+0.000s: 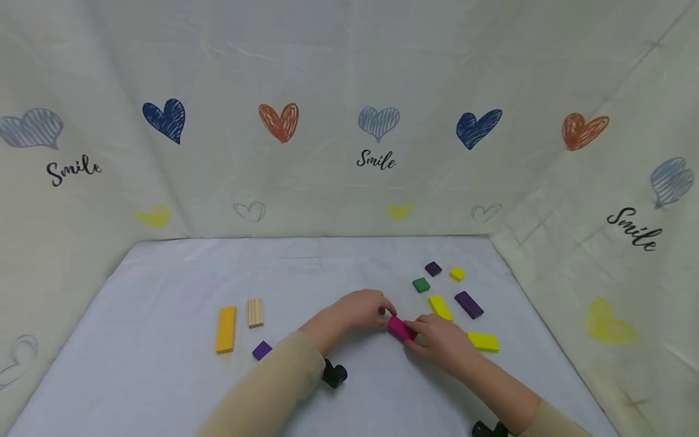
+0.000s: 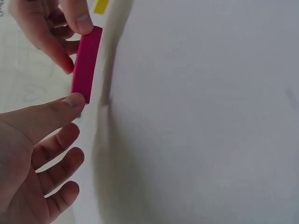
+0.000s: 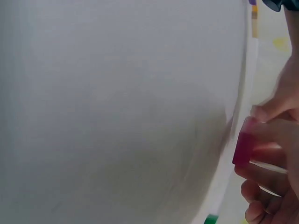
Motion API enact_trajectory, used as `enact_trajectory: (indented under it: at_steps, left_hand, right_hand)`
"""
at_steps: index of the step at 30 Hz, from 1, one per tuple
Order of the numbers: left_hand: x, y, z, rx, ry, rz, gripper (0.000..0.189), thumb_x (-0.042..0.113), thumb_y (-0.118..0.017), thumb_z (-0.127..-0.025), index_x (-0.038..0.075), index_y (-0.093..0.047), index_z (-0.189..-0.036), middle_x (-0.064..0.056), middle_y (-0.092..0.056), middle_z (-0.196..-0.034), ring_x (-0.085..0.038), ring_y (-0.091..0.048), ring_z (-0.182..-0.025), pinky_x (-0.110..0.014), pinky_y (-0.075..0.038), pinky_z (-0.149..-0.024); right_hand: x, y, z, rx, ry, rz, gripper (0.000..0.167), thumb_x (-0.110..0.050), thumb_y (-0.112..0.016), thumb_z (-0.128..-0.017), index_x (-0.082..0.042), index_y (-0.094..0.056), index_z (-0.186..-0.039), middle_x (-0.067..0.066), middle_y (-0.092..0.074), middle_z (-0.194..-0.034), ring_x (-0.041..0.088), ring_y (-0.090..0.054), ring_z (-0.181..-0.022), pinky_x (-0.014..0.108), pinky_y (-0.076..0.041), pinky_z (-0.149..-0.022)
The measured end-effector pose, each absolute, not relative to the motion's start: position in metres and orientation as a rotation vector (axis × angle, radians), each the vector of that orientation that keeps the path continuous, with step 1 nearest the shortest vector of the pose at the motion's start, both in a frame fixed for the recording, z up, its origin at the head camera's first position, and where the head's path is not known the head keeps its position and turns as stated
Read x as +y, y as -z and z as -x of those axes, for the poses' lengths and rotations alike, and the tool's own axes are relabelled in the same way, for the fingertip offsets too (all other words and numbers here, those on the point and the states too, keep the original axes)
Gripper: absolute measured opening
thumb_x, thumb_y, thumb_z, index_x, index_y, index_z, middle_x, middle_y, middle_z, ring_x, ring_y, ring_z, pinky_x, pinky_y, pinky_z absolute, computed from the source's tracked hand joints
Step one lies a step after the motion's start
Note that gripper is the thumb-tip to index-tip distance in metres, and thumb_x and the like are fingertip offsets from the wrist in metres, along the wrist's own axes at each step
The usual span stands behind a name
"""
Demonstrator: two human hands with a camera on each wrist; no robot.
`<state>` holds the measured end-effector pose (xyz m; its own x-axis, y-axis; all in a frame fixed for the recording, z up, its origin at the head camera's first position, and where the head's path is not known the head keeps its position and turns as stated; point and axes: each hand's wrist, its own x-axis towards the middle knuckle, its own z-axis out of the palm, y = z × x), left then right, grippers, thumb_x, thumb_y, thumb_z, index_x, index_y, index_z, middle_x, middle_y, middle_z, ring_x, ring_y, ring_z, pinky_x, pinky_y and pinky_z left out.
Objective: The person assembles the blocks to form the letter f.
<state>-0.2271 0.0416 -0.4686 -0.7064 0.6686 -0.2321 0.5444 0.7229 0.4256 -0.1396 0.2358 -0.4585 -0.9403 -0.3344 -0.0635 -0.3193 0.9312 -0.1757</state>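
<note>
A magenta rectangular block (image 1: 398, 328) is between my two hands, over the right half of the table. My left hand (image 1: 356, 308) pinches one end; in the left wrist view its thumb lies on the end of the block (image 2: 87, 65), the forefinger mostly hidden and the other fingers loosely bent. The opposite end is held by my right hand (image 1: 443, 341), thumb and fingers about it. In the right wrist view the block (image 3: 243, 145) stands tilted, with both hands' fingers around it.
Right of my hands lie yellow (image 1: 440, 308), purple (image 1: 468, 304) and green (image 1: 421, 284) blocks, among several others. To the left are an orange block (image 1: 226, 329), a plain wood piece (image 1: 255, 313) and a purple block (image 1: 262, 350) beside the left sleeve. Printed cloth (image 1: 322, 182) hangs behind.
</note>
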Motion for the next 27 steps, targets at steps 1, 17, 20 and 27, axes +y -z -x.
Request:
enact_trajectory:
  at_steps: [1,17,20,27]
  left_hand:
    - [0.036,0.467,0.227,2.556,-0.467,-0.927,0.029,0.024,-0.073,-0.091,0.031,-0.072,-0.119,0.009,-0.059,-0.095,-0.008,-0.054,-0.088,-0.026,-0.049,-0.080]
    - [-0.044,0.468,0.211,2.591,-0.415,-0.893,0.025,0.020,-0.074,-0.090,0.028,-0.075,-0.114,0.009,-0.060,-0.092,-0.008,-0.055,-0.085,-0.028,-0.050,-0.081]
    - [-0.051,0.470,0.209,2.599,-0.433,-0.894,0.025,0.020,-0.074,-0.089,0.028,-0.075,-0.113,0.009,-0.060,-0.090,-0.008,-0.055,-0.083,-0.028,-0.050,-0.080]
    - [-0.062,0.470,0.206,2.621,-0.427,-0.930,0.026,0.022,-0.074,-0.090,0.027,-0.075,-0.116,0.009,-0.059,-0.089,-0.007,-0.053,-0.081,-0.027,-0.049,-0.077]
  right_hand:
    - [0.231,0.459,0.142,2.990,0.246,0.524,0.041,-0.031,-0.082,-0.081,-0.018,-0.074,-0.119,-0.009,-0.063,-0.088,0.006,-0.051,-0.077,0.022,-0.050,-0.067]
    - [0.161,0.464,0.144,2.869,0.275,0.769,0.044,-0.034,-0.083,-0.080,-0.012,-0.074,-0.117,-0.007,-0.061,-0.080,0.007,-0.049,-0.070,0.019,-0.048,-0.064]
    - [0.156,0.466,0.145,2.847,0.301,0.783,0.044,-0.034,-0.083,-0.080,-0.012,-0.074,-0.117,-0.008,-0.060,-0.080,0.006,-0.048,-0.069,0.019,-0.047,-0.064]
    - [0.152,0.468,0.152,2.782,0.408,0.833,0.043,-0.036,-0.081,-0.083,-0.012,-0.074,-0.118,-0.008,-0.065,-0.084,0.005,-0.052,-0.072,0.020,-0.050,-0.070]
